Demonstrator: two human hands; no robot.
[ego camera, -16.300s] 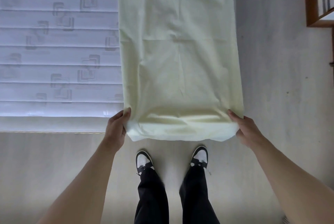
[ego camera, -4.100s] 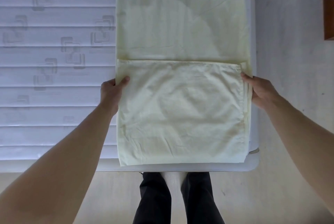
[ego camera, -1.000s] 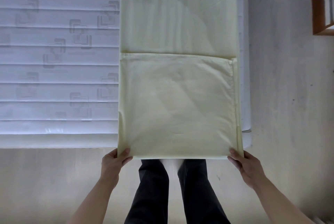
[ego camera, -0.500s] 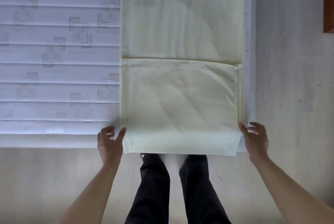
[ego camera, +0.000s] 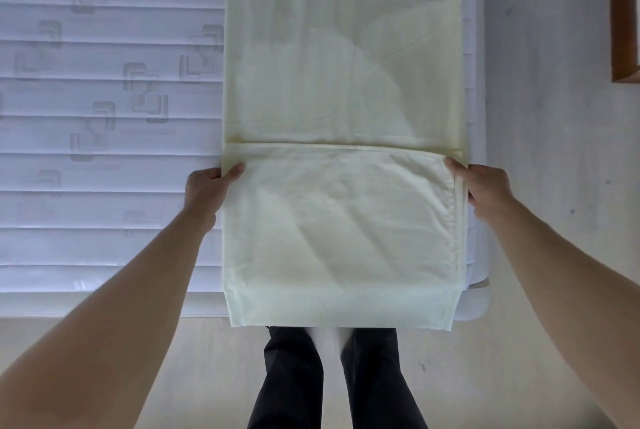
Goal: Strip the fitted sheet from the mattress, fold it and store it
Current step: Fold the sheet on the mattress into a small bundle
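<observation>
Single head-worn view, above the mattress (ego camera: 104, 151) foot edge, faces steeply down, mattress close below, floor (ego camera: 554, 116) to its right, no second view

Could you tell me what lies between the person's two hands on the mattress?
In the head view, only the folded-over panel of the sheet lies between the left hand and the right hand.

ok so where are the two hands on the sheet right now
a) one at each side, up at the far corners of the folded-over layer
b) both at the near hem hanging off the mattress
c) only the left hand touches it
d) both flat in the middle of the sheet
a: the left hand and right hand each grip a side edge of the pale yellow fitted sheet, just below the fold line, thumbs on top.
</observation>
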